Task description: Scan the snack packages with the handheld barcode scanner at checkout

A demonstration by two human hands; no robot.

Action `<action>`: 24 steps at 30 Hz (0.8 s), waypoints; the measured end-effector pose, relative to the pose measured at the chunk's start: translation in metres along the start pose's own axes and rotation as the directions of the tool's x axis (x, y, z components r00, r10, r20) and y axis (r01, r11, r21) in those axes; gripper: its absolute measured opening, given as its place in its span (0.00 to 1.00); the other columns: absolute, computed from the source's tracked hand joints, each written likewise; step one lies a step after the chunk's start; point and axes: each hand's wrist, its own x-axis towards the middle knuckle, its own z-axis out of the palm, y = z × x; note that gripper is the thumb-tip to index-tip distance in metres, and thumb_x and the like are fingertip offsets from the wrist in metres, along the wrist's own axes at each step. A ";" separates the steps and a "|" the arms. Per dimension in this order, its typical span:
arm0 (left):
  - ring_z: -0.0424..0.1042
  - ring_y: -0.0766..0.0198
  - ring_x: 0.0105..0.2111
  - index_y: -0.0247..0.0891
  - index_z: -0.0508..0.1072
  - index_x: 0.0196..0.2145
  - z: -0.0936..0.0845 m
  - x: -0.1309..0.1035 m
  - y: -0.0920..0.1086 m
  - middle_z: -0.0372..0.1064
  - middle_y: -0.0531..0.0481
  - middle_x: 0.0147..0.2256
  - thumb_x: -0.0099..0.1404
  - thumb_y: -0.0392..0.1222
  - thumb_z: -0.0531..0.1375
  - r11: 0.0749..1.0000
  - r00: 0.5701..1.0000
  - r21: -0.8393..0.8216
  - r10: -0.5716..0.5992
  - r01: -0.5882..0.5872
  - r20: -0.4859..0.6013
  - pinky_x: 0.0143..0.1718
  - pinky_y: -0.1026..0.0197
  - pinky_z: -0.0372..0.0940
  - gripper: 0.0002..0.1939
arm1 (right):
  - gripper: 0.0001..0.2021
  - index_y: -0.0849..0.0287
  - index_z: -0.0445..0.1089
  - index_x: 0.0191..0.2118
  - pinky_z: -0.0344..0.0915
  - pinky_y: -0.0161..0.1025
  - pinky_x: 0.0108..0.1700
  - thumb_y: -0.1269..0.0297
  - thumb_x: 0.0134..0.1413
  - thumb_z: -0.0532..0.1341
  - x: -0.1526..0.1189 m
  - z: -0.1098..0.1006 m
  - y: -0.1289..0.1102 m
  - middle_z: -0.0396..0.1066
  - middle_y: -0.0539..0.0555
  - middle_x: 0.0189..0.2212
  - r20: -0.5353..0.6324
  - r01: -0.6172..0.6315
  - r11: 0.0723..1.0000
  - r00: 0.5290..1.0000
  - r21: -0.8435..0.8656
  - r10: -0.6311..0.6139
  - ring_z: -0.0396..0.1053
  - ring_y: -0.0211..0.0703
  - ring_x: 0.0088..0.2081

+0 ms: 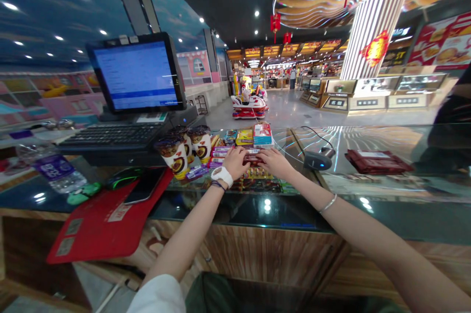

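Observation:
Both hands meet over small packaged snacks on the glass counter. My left hand (236, 162), with a white watch at the wrist, has its fingers curled on the left end of a dark red-brown packet (252, 157). From the right, my right hand (273, 162) has its fingers on the other end of that packet. Purple candy packs (220, 152) lie just left of my left hand. Behind the hands stand a yellow box (245, 137) and a red, white and blue stack (262, 134). Gold-wrapped pieces (257, 173) show below the fingers.
Several patterned cups (174, 156) stand left of the snacks. Further left are a monitor (138, 75), keyboard (114, 135), phone (145, 185), red mat (106, 224) and water bottle (55, 168). To the right are a black scanner (317, 160) and brown packets (377, 161).

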 end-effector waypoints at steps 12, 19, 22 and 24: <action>0.61 0.46 0.64 0.41 0.64 0.63 0.014 -0.037 0.015 0.64 0.42 0.62 0.65 0.43 0.56 0.996 0.997 0.057 -0.070 0.071 -0.016 0.67 0.40 0.50 0.28 | 0.23 0.62 0.66 0.59 0.49 0.59 0.67 0.69 0.57 0.56 -0.015 -0.005 -0.038 0.69 0.64 0.58 0.019 -0.076 0.995 0.997 -0.064 0.078 0.65 0.58 0.59; 0.53 0.50 0.68 0.37 0.58 0.67 0.004 -0.028 0.022 0.56 0.43 0.67 0.68 0.44 0.53 0.976 0.979 0.171 -0.158 0.135 0.129 0.69 0.45 0.47 0.31 | 0.29 0.64 0.58 0.66 0.46 0.60 0.68 0.68 0.59 0.54 -0.013 -0.003 -0.032 0.61 0.62 0.65 0.095 -0.144 0.988 0.984 -0.045 0.148 0.56 0.56 0.66; 0.51 0.51 0.69 0.39 0.56 0.68 0.000 -0.025 0.024 0.53 0.46 0.68 0.69 0.46 0.52 0.968 0.970 0.205 -0.179 0.144 0.163 0.69 0.45 0.46 0.31 | 0.30 0.65 0.55 0.68 0.45 0.60 0.69 0.68 0.60 0.53 -0.012 -0.004 -0.031 0.57 0.60 0.67 0.149 -0.163 0.985 0.974 -0.050 0.169 0.54 0.56 0.67; 0.50 0.51 0.69 0.38 0.55 0.68 -0.001 -0.024 0.025 0.52 0.46 0.68 0.70 0.47 0.52 0.967 0.967 0.210 -0.183 0.145 0.175 0.70 0.46 0.44 0.32 | 0.31 0.64 0.54 0.68 0.45 0.60 0.69 0.68 0.60 0.53 -0.011 -0.005 -0.032 0.56 0.59 0.67 0.163 -0.166 0.985 0.971 -0.047 0.172 0.53 0.55 0.68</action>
